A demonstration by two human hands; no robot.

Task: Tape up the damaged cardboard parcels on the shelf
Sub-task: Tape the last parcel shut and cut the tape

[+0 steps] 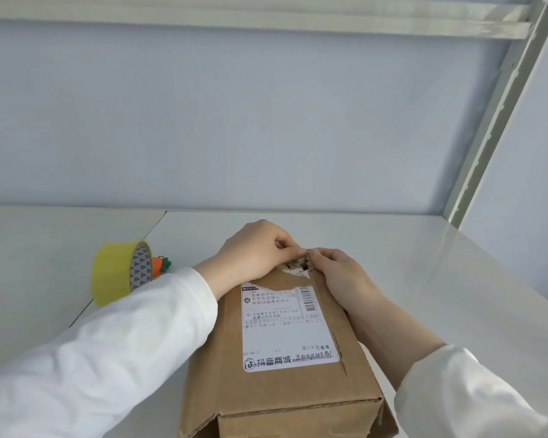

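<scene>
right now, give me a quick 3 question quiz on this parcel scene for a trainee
1. True or false: the yellow tape roll lies on the shelf left of the cardboard parcel, in neither hand.
2. Where is the torn hole? A near end; B far end, beyond the shipping label; C right side wall.
3. Which hands pinch the cardboard at the hole?
Key: 1 true; 2 B; 3 both, left hand and right hand.
</scene>
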